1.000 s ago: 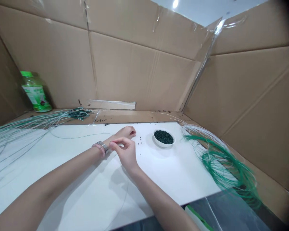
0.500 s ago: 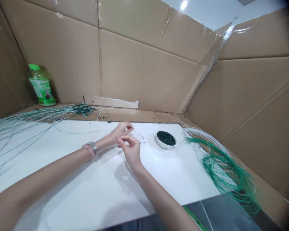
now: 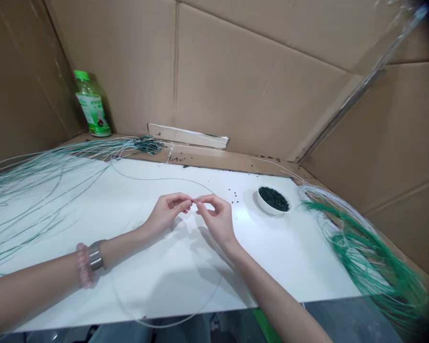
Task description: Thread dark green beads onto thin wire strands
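Both hands work over the middle of a white board [image 3: 293, 262], fingertips meeting. Left hand [image 3: 171, 208]: thumb and forefinger closed in a pinch. Right hand [image 3: 216, 216]: same pinch, tip to tip with the left. Between them, apparently, a thin strand [image 3: 164, 326]; the exact spot is too fine to make out, and I cannot tell whether a bead sits there. A tip-to-tip hold probably suits so slight a thing, each hand steadying the other.

A pale curve of strand sags past the board's near edge, seemingly slack left loose. Another fine line [image 3: 157, 179] arcs from the far left toward the right hand; whether the two are one piece is unclear.

White bowl [image 3: 264, 207] just right of the right hand, full of small dark beads [image 3: 273, 198]; likely set there for an easy reach. A few loose beads [image 3: 233, 195] lie between hand and bowl.

Far left: a bundle of strands [image 3: 82, 151], its dark clustered ends [image 3: 148, 145] together, perhaps to avoid tangling. Right: green strands [image 3: 382, 267] coiled apart. Green-capped bottle [image 3: 93, 113] stands in the far left corner, against cardboard [image 3: 229, 71], presumably out of the way.
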The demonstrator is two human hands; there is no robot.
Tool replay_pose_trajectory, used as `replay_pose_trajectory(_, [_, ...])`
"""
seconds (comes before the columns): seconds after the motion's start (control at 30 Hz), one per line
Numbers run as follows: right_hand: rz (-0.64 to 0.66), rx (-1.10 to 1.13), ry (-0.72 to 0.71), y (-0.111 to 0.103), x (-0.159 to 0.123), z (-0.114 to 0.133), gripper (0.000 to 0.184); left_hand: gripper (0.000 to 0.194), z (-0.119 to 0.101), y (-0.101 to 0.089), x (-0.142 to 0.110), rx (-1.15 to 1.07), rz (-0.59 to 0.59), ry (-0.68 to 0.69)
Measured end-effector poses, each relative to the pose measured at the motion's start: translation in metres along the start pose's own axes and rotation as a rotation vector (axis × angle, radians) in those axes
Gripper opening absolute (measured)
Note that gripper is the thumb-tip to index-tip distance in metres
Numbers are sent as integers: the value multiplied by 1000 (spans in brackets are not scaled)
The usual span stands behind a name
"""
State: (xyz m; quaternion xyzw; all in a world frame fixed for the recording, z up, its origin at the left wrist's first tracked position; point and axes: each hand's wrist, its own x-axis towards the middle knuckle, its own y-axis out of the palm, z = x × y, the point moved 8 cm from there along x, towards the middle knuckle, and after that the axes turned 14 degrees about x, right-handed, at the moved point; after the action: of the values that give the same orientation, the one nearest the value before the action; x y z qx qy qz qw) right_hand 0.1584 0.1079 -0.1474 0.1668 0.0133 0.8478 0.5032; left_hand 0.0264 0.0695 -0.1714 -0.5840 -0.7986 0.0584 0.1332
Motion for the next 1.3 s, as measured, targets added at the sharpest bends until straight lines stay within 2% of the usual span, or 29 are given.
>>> replay_pose_trajectory(0.17, [6, -56, -7, 2, -4, 6, 8, 17, -2, -3, -3, -73, -3, -14])
replay_pose_trajectory(0.57, [27, -79, -3, 3, -5, 1, 8, 16, -5, 3, -5, -127, 58, -14])
replay_pose_trajectory(0.8, [49, -136, -33, 3, -4, 3, 8, 15, -9, 4, -5, -102, 63, 29])
replay_pose_trajectory(1.1, [135, -333, -156, 10, -4, 18, 6, 11, -12, 2, -9, -5, 51, 131])
replay_pose_trajectory(1.3, [182, -417, -165, 10, -3, 14, 12, 11, -14, 0, -8, 59, 49, 174])
